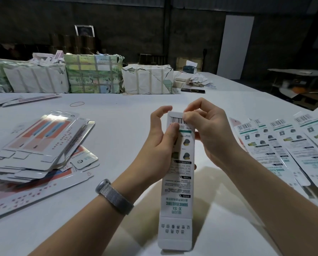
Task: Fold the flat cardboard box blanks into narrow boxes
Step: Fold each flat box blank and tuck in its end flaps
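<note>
A long narrow white box [177,196] with green print and a barcode is held upright above the table in front of me, its near flap hanging open at the bottom. My left hand [160,143] grips the box's upper part, thumb on the printed face just under the barcode. My right hand [208,130] pinches the top right end by the barcode, fingers curled over the edge. A pile of flat blanks [43,145] with orange and blue print lies at the left. A row of folded white boxes [284,145] lies fanned out at the right.
The white table [117,117] carries wrapped paper bundles [93,74] along its far side, a rubber band [77,104], a dark phone [193,90] and loose scraps. More long blanks [30,99] lie at the far left. The table's right edge drops to a dark floor.
</note>
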Motion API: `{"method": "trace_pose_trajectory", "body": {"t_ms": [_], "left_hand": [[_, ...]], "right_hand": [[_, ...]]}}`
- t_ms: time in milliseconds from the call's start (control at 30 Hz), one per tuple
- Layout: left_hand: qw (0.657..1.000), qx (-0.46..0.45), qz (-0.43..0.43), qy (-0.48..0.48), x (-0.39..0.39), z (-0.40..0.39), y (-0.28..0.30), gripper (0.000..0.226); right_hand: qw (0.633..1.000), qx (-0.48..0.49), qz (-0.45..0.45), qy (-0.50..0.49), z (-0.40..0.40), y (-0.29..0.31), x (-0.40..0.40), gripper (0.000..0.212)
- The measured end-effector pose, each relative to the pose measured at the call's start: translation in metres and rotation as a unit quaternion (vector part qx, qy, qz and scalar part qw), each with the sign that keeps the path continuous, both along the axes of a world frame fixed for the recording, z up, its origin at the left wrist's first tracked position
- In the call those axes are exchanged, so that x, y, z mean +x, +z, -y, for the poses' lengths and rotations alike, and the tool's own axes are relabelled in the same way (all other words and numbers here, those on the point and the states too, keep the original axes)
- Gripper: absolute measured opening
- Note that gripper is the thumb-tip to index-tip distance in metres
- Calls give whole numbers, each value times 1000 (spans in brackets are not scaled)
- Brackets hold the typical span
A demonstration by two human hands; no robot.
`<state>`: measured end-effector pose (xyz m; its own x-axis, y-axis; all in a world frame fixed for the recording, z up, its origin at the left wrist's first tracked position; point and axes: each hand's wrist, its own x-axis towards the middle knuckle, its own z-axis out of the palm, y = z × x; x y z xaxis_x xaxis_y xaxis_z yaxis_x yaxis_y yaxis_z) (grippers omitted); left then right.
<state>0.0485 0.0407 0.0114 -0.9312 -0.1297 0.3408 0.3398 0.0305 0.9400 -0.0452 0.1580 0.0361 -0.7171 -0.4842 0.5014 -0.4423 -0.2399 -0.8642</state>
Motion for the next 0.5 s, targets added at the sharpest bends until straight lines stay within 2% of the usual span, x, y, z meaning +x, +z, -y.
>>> {"method": "trace_pose_trajectory", "body": {"t_ms": [167, 500], "left_hand": [[998, -59, -13, 24, -1, 1, -2, 36], [1000, -19, -17, -3, -2, 3, -2, 36]], "right_hand": [[1000, -6, -5, -16, 0, 1, 0, 12], [999, 16, 20, -20, 0, 2, 2, 11]]}}
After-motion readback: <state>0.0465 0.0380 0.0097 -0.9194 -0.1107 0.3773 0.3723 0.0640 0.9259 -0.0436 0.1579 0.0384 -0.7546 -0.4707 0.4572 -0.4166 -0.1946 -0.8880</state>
